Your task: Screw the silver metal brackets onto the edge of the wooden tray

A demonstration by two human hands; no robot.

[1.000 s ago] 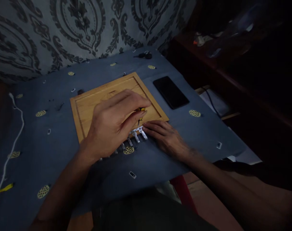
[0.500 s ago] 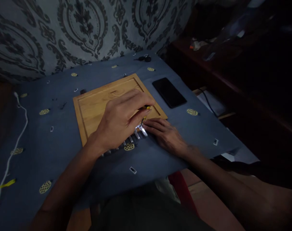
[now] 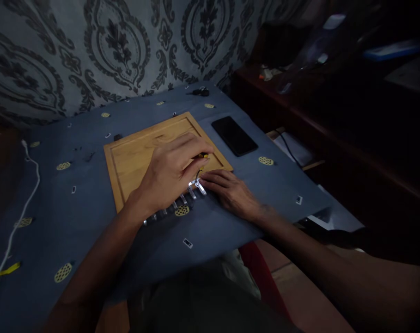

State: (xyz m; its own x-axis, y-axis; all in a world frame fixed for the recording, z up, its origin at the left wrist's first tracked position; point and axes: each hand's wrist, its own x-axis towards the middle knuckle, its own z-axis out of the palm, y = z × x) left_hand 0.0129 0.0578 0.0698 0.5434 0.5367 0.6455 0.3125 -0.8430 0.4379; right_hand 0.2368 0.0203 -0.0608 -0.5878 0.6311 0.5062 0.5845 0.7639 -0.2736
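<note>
My left hand (image 3: pixel 173 171) is closed round a small screwdriver (image 3: pixel 203 156) with a yellow and black handle. It stands nearly upright, its shaft pointing down at a shiny metal piece (image 3: pixel 197 184). My right hand (image 3: pixel 228 190) lies low with its fingers stretched out, their tips against the metal piece; its thumb is hidden. Several metal prongs like hooks (image 3: pixel 184 199) stick out in a row along the near edge of the wooden board (image 3: pixel 135 159). My left hand and forearm cover part of the board and that row.
A black phone (image 3: pixel 234 135) lies right of the board. Dark keys (image 3: pixel 199 92) sit near the table's back edge. A white cable (image 3: pixel 31 196) runs down the left side, with a yellow strip (image 3: pixel 9 269) near it. A patterned curtain (image 3: pixel 118 51) hangs behind the blue tablecloth (image 3: pixel 102 273).
The whole view has shifted slightly, so the board, phone and hands sit a little further left. Both hands keep their places at the board's near edge, the screwdriver still held.
</note>
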